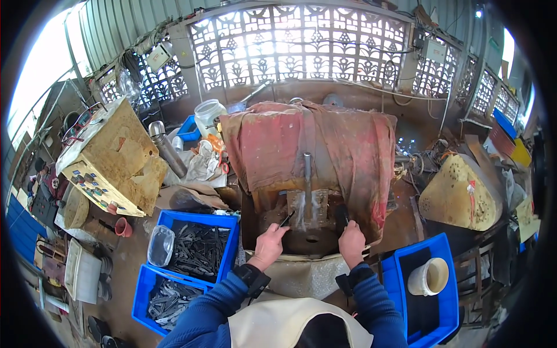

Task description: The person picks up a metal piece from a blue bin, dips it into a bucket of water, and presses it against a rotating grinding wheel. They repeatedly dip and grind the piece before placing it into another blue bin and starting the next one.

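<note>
Over the front of a wet brown trough (301, 248) both my hands are raised, apart from each other. My left hand (268, 245) is closed on a thin dark metal strip (287, 218) that points up and to the right. On the other side, my right hand (351, 243) is closed around another dark strip (346, 219), mostly hidden by the fingers. Between the hands a metal pipe (307, 168) stands before a whitish streaked plate, and a dark round hole (312, 239) shows in the trough. A stained red cloth (261, 145) drapes over the machine behind.
At left, two blue bins (233, 255) hold many dark metal strips; a clear plastic tub (161, 246) rests in the upper one. A blue bin (391, 290) at right holds a cream bucket (428, 277). A yellowed control box (110, 156) stands far left, a speckled yellow panel (461, 194) right.
</note>
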A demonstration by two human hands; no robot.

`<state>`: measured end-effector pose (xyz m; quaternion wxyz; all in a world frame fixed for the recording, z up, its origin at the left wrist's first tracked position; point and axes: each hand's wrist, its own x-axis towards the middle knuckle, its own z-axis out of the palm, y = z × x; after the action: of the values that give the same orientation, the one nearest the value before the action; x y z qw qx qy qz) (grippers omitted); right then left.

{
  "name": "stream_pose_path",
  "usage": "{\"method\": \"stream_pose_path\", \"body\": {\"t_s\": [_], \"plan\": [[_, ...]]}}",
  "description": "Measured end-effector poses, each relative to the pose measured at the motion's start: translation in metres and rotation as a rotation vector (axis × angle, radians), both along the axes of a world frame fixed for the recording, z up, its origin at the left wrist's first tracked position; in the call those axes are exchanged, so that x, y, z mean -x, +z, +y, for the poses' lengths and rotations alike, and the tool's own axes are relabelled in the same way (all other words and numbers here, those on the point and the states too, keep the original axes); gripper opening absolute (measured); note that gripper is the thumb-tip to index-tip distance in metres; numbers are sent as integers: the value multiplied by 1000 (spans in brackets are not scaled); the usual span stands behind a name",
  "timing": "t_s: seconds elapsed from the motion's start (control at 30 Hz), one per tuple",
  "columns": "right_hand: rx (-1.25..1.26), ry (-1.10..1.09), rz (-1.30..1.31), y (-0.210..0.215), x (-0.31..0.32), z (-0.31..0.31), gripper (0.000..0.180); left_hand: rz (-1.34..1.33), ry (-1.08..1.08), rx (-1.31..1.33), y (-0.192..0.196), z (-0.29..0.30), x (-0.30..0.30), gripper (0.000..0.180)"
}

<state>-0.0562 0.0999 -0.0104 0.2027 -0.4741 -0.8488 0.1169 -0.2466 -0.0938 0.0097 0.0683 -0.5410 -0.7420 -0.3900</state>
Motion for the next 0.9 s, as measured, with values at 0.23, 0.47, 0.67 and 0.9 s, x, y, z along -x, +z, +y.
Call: {"method": "stream_pose_path", "body": {"t_s": [0.23, 0.47, 0.67, 0.9], "plan": [[15, -26, -32, -5, -1, 2, 12, -36, 95, 123, -5, 6, 0, 27], [28, -51, -87, -3, 1, 1, 15, -6, 107, 149, -9, 6, 1, 18], [12, -84, -97, -1, 2, -1, 12, -9, 117, 153, -11, 5, 3, 17], [32, -111, -180, -1, 4, 0, 12, -18, 129, 179, -11, 5, 3, 16]]}}
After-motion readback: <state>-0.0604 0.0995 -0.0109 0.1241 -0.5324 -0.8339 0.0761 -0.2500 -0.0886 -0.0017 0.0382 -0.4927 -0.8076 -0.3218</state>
